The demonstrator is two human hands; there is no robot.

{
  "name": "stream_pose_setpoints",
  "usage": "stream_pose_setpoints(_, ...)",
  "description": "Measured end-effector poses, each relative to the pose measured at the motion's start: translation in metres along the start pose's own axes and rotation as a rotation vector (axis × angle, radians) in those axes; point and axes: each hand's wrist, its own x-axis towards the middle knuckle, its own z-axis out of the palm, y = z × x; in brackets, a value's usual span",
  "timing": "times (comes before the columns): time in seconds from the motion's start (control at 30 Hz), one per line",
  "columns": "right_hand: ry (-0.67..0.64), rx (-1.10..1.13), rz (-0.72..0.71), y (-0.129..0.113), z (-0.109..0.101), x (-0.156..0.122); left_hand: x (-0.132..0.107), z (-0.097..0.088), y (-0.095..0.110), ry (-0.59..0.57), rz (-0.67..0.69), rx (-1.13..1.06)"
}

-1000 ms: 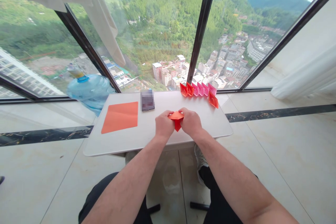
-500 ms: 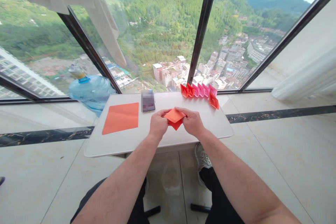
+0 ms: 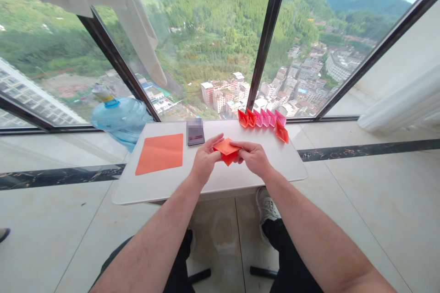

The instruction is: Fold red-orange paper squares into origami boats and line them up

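Observation:
Between my hands, above the near half of the white table [image 3: 165, 190], is a folded orange paper [image 3: 227, 147] with a diamond-shaped top layer and a darker flap below. My left hand [image 3: 205, 158] grips its left corner, thumb near the lower layer and a finger raised along the edge. On the right side, my right hand [image 3: 252, 155] pinches the paper between thumb and fingers; some fingertips are hidden beneath it. A flat orange paper sheet [image 3: 160, 154] lies on the table to the left of my hands.
A row of red and pink folded paper boats [image 3: 263, 118] stands at the table's back right, one red boat [image 3: 282, 133] in front. A phone [image 3: 195, 132] lies behind my left hand. A large blue water bottle [image 3: 120, 116] stands left of the table, by the window.
My fingers have shifted on the folded paper. A left finger has lifted, and my right fingers have moved in over the top and under the edge. The paper's diamond looks flatter and slightly turned.

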Motion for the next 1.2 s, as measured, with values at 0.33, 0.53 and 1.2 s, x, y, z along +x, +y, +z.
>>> stream_pose_setpoints(0.33,-0.024,-0.119,0.009,-0.007,0.002,-0.004,-0.005,-0.004,0.002,-0.136,0.033,0.009)
stream_pose_setpoints(0.53,-0.027,-0.094,0.013,-0.009,0.004,-0.006,-0.005,-0.004,0.001,-0.160,0.024,-0.015)
stream_pose_setpoints(1.2,-0.114,-0.091,0.123,-0.010,0.005,-0.005,-0.003,0.001,-0.004,-0.078,0.017,0.060)
